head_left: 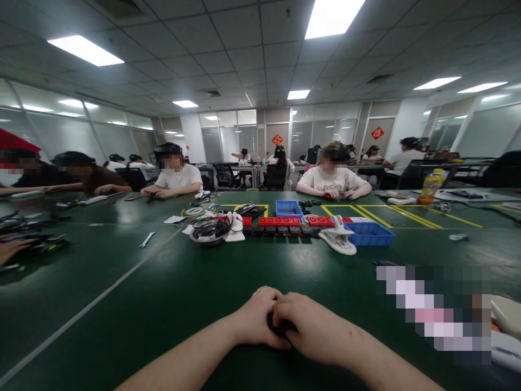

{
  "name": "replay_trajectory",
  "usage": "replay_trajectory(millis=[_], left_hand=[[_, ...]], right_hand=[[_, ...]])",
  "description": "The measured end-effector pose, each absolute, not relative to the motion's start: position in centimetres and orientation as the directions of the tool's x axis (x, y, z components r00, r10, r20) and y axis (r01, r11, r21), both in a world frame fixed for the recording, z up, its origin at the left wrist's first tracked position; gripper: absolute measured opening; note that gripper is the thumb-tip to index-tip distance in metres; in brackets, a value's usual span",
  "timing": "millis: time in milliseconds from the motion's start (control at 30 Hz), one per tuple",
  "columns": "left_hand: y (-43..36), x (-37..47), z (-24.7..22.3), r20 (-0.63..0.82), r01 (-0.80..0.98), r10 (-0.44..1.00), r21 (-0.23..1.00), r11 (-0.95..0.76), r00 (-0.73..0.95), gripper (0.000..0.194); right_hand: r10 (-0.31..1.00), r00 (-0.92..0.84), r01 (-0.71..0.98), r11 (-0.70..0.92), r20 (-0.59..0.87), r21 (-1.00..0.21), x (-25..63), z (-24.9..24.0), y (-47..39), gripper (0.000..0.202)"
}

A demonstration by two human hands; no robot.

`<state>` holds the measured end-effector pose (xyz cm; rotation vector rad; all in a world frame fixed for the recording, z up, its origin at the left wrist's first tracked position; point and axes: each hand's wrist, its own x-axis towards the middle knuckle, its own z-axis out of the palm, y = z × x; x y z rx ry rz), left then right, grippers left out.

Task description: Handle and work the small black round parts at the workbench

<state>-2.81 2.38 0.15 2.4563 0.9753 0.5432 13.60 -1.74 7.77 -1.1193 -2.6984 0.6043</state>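
Close together over the green table (179,304), my left hand (260,317) and my right hand (303,326) both curl around a small dark object (280,325). Only a black patch of it shows between thumbs and fingers, so its kind cannot be made out. The left fingers bend over its far side, and the right fingers overlap them from the right. Both hands are closed, and most of the fingertips are hidden.
Ahead lie a metal bowl of cables (209,232), red power strips (280,221), blue bins (370,234) (288,208) and a white clamp-like stand (338,236). A wrench (147,239) is at left, a yellow bottle (431,186) at back right. Several people sit around the table.
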Motion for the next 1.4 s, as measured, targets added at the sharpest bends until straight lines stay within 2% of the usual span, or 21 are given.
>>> replay_trajectory(millis=[100, 267, 400, 500, 633, 833, 1400], left_hand=[[2.4, -2.8, 0.2, 0.197, 0.528, 0.688, 0.507, -0.681, 0.698, 0.053], [2.5, -2.8, 0.3, 0.214, 0.508, 0.652, 0.472, -0.721, 0.727, 0.064], [2.1, -2.7, 0.9, 0.216, 0.504, 0.666, 0.502, -0.703, 0.714, 0.075], [1.6, -2.4, 1.3, 0.214, 0.541, 0.707, 0.508, -0.67, 0.674, 0.084], [1.0, -1.9, 1.1, 0.209, 0.645, 0.767, 0.436, -0.628, 0.606, 0.078], [0.7, -1.7, 0.8, 0.216, 0.66, 0.758, 0.384, -0.645, 0.615, 0.066], [0.8, -1.6, 1.0, 0.217, 0.628, 0.758, 0.448, -0.637, 0.615, 0.058]], right_hand=[[0.647, -0.763, 0.591, 0.699, 0.004, -0.402, 13.5, 7.5, -1.9, 0.023], [0.659, -0.748, 0.571, 0.699, 0.077, -0.431, 13.1, 7.9, -2.4, 0.021], [0.791, -0.6, 0.687, 0.585, 0.119, -0.431, 13.0, 8.4, -2.6, 0.014], [0.892, -0.448, 0.799, 0.432, 0.066, -0.417, 12.9, 8.2, -2.5, 0.024], [0.927, -0.373, 0.865, 0.335, -0.033, -0.374, 12.7, 7.4, -2.2, 0.027], [0.924, -0.374, 0.876, 0.323, -0.081, -0.359, 12.5, 7.5, -2.0, 0.023], [0.91, -0.406, 0.868, 0.356, -0.081, -0.347, 12.6, 7.7, -2.1, 0.024]])
